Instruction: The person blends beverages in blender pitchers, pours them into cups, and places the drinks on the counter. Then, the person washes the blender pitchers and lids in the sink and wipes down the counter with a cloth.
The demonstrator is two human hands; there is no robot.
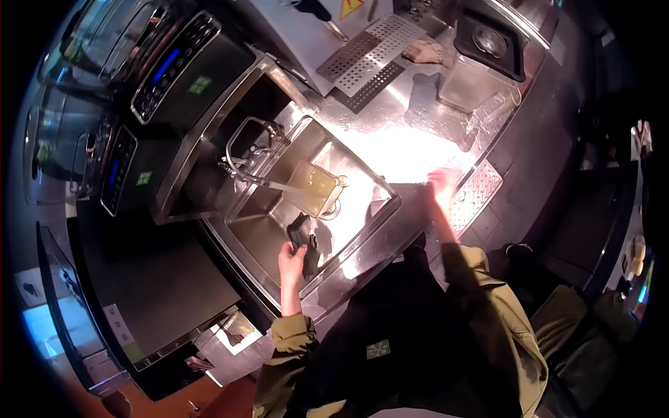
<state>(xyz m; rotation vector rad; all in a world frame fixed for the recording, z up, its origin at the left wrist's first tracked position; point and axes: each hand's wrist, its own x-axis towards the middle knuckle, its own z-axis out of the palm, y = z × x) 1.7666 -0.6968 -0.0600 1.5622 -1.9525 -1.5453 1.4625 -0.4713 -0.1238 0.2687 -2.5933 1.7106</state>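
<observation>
My left hand (291, 263) is closed on a black, flat-looking object (302, 237) with a small shiny part on its side, held over the near left part of the steel sink (268, 244). What kind of object it is, I cannot tell. Farther into the basin stands a clear square container (315, 189) with a yellowish tint, close to the drain. The faucet (240, 164) reaches out over the basin toward this container. Off to the right, my right hand (440, 182) is over the counter edge beside the sink, its fingers washed out by glare.
Two black blender machines (178, 70) with clear jugs stand at the left. Behind the sink lies a perforated drip tray (373, 59). A grey cloth (435, 111), a clear tub (470, 87) and a black lid (491, 45) occupy the right counter. Another person's dark clothing shows at lower right.
</observation>
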